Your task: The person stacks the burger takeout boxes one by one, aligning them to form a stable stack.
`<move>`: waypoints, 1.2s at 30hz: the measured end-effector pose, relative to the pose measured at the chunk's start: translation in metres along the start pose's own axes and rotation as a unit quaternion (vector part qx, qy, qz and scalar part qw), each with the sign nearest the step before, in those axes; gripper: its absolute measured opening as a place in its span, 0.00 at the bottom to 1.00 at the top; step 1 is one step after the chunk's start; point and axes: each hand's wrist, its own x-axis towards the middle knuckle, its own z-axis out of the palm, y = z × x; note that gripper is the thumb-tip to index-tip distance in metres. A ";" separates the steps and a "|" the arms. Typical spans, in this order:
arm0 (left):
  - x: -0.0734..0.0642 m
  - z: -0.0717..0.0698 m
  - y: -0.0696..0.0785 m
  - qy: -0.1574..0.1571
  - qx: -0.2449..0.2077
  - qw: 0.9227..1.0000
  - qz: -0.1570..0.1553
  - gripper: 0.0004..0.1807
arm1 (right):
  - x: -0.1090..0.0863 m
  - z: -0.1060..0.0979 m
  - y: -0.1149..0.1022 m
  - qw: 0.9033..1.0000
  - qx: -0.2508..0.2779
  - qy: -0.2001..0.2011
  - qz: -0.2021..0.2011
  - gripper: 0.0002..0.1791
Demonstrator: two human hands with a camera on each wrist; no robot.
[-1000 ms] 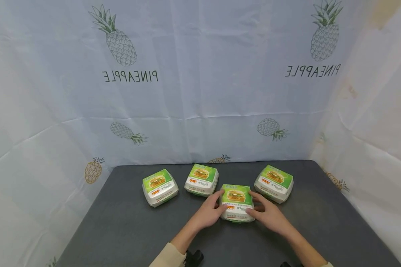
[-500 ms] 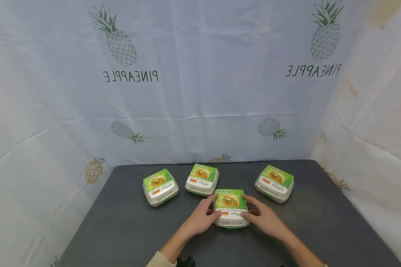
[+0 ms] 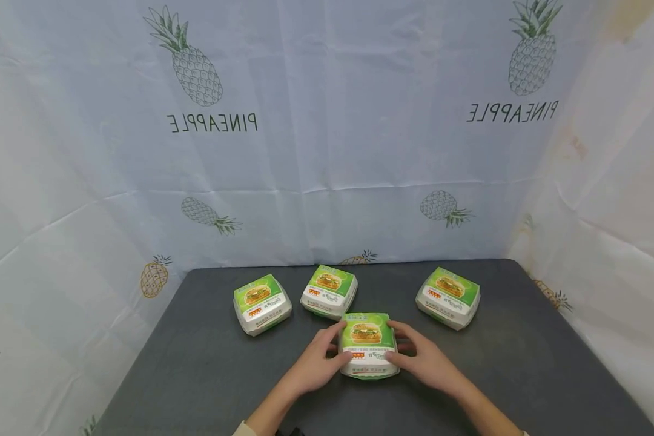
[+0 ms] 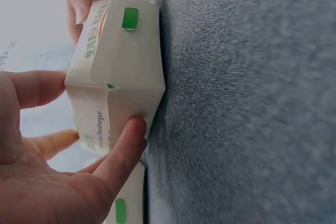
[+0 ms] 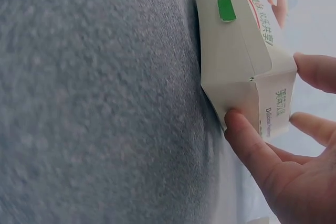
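A green and white cardboard burger box [image 3: 367,344] with a burger picture on its lid is near the middle of the dark table. From its left side my left hand [image 3: 315,365] grips it, and my right hand [image 3: 426,363] holds the opposite side. The left wrist view has the thumb and fingertips of my left hand [image 4: 63,182] on the upper edge and side wall of the box [image 4: 128,51]. Likewise, in the right wrist view, my right hand [image 5: 299,179] touches the box's [image 5: 228,51] edge and side. Its lid is closed, and its base is at or very near the table top.
Three matching burger boxes stand further back: one at left [image 3: 263,304], one [image 3: 329,292] just behind the held box, one at right [image 3: 449,298]. The dark table [image 3: 196,375] ends at a white curtain [image 3: 327,151] printed with pineapples.
Both hands have shifted the held burger box leftward and toward me, away from the right rear box. The other boxes have stayed put.
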 end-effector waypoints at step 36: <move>-0.028 -0.013 -0.004 -0.039 -0.052 0.998 -0.017 0.40 | -0.013 0.012 -0.007 0.997 0.039 -0.059 -0.016 0.40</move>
